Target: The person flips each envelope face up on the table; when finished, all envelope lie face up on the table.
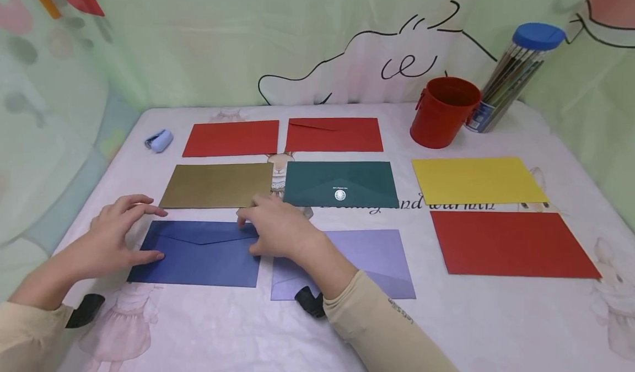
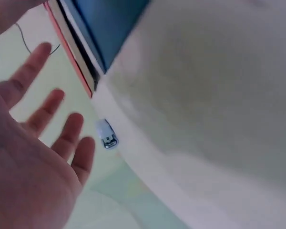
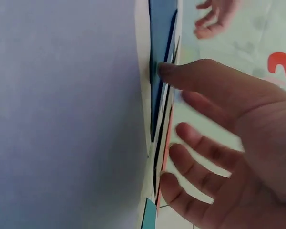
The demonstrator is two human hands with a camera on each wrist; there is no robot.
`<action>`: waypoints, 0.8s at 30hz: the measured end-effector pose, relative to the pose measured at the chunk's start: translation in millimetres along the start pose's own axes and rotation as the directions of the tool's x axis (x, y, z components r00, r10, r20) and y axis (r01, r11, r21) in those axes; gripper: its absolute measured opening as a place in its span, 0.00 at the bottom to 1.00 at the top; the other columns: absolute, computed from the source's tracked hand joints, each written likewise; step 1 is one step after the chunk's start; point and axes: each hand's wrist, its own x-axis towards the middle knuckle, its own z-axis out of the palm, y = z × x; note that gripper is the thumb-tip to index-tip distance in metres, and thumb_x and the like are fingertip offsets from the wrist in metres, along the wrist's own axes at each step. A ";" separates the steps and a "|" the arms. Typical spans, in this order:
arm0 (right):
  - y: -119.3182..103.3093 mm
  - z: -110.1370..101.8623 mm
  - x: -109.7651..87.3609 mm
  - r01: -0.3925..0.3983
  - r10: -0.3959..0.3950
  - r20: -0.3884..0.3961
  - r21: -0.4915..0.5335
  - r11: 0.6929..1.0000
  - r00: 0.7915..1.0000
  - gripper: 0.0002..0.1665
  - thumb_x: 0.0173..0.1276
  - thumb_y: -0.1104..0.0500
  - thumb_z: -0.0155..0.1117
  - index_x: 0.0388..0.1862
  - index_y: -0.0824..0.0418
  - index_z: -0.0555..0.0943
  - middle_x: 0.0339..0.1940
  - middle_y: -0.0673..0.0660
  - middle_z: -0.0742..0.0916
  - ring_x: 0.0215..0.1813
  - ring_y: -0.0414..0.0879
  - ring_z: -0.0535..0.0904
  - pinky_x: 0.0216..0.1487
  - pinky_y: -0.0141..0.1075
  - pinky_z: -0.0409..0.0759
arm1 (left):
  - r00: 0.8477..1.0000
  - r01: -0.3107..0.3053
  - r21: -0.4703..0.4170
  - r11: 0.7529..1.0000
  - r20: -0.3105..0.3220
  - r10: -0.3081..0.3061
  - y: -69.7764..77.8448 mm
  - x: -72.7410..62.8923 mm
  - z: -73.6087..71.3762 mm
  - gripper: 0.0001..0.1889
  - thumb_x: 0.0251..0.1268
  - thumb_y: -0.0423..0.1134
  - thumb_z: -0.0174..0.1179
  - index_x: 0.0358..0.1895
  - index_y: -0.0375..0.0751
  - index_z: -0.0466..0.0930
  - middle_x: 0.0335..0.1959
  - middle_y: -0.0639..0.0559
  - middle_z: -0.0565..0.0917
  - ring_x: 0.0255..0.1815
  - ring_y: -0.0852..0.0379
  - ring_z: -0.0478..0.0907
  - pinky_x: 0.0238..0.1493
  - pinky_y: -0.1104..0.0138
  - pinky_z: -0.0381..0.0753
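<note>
In the head view a blue envelope (image 1: 203, 264) lies flat with its flap line along the top. At its left edge is my left hand (image 1: 106, 240), fingers spread and thumb over the envelope's face. My right hand (image 1: 283, 226) reaches its upper right corner, thumb tip at the right edge and fingers loosely bent. No object is seen within either hand; the left wrist view shows the left fingers (image 2: 43, 112) apart. A lavender envelope (image 1: 372, 262) lies under my right forearm, partly hidden. Just beyond the hands are a gold envelope (image 1: 218, 187) and a dark green envelope (image 1: 317, 182) with a white emblem.
Two red envelopes, one left (image 1: 230, 139) and one right (image 1: 334, 138), form the back row. To the right are a yellow envelope (image 1: 478, 182) and a larger red envelope (image 1: 513, 245). A red bucket (image 1: 436, 116), a brush tube (image 1: 511, 80) and a small light-blue object (image 1: 160, 140) stand farther back.
</note>
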 end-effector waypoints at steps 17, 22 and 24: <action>36.1 -37.8 51.0 0.006 -0.014 0.101 0.082 0.997 0.995 0.44 0.59 0.50 0.78 0.74 0.49 0.72 0.71 0.54 0.73 0.70 0.47 0.66 0.58 0.38 0.76 | 0.971 0.160 -0.193 0.968 0.208 -0.119 -20.2 81.1 -19.2 0.42 0.55 0.44 0.77 0.73 0.41 0.67 0.71 0.39 0.67 0.72 0.32 0.58 0.65 0.36 0.59; 50.1 -38.5 62.0 -0.033 0.032 0.139 0.006 0.999 0.990 0.51 0.56 0.45 0.79 0.77 0.49 0.67 0.74 0.54 0.72 0.74 0.52 0.62 0.68 0.47 0.68 | 0.947 0.190 -0.180 0.965 0.291 -0.132 -29.8 89.5 -11.9 0.47 0.52 0.46 0.78 0.74 0.39 0.62 0.74 0.35 0.60 0.75 0.29 0.51 0.65 0.29 0.53; 53.0 -39.1 64.5 -0.034 0.034 0.147 -0.002 0.999 0.989 0.50 0.56 0.44 0.79 0.76 0.52 0.69 0.68 0.53 0.77 0.69 0.50 0.66 0.65 0.43 0.70 | 0.943 0.191 -0.182 0.965 0.308 -0.128 -32.5 92.1 -9.8 0.48 0.50 0.45 0.79 0.75 0.39 0.62 0.75 0.34 0.59 0.75 0.29 0.49 0.65 0.28 0.52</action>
